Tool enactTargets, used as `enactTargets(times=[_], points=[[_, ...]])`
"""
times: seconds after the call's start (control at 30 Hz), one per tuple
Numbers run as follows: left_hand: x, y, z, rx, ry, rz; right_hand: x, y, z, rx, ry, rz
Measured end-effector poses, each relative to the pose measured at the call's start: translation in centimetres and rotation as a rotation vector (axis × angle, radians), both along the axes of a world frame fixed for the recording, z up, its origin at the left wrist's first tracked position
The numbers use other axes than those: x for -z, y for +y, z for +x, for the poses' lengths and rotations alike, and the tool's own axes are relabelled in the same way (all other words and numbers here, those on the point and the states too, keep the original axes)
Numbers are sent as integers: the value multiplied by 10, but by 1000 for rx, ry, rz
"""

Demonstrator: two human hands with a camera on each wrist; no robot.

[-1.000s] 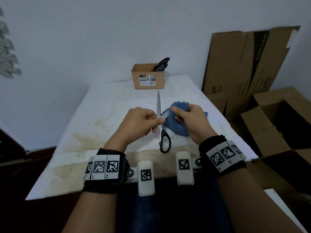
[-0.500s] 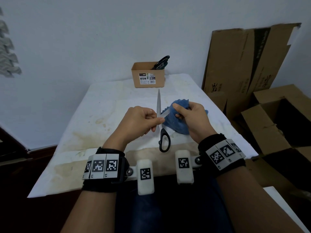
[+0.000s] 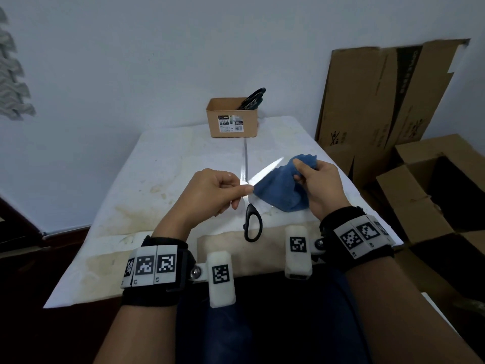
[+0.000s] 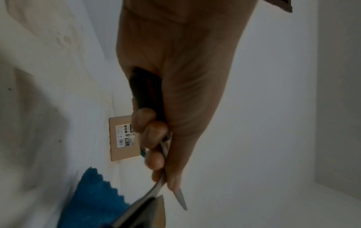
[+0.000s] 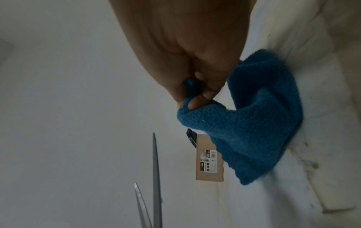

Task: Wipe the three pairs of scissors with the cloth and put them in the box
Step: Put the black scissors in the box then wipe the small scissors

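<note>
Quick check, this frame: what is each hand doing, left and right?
Left hand: grips the scissors near the pivot, blades spread open.
Right hand: pinches the blue cloth, clear of the blades.

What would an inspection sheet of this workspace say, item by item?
Surface: stained white table.
Job's things: black-handled steel scissors, blades parted; blue fleecy cloth; small brown cardboard box at the far edge, dark scissor handles sticking out.
Clutter: nothing seen on the table.
Hands: left hand grips the scissors; right hand pinches the cloth.
Cables: nothing seen.
Surroundings: pale wall; large cardboard cartons on the right.
</note>
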State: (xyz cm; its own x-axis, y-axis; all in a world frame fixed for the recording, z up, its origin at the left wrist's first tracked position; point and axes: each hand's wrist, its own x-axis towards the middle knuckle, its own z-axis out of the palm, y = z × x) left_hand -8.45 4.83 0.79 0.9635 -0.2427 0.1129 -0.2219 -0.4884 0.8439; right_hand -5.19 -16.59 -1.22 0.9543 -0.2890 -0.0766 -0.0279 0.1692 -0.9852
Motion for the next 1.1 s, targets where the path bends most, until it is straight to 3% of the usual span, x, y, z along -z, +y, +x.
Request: enactTargets(times=[0.2, 0.5, 0.63, 0.73, 0.87, 1.1], points=[[-7, 5, 5, -3, -10, 8, -3, 2, -5, -77, 19, 74], [-6, 7, 5, -10, -43, 52, -11, 17, -12, -207, -77, 333], [-4, 6, 4, 10, -23, 23, -5, 14, -5, -106, -42, 72], [-4, 11, 3, -13, 12, -29, 3, 4, -3, -49, -26, 62], [0, 14, 5, -59, 66, -42, 4, 11, -7, -216, -84, -75], [4, 6, 10, -132, 91, -178, 0, 26, -19, -598, 9, -280]])
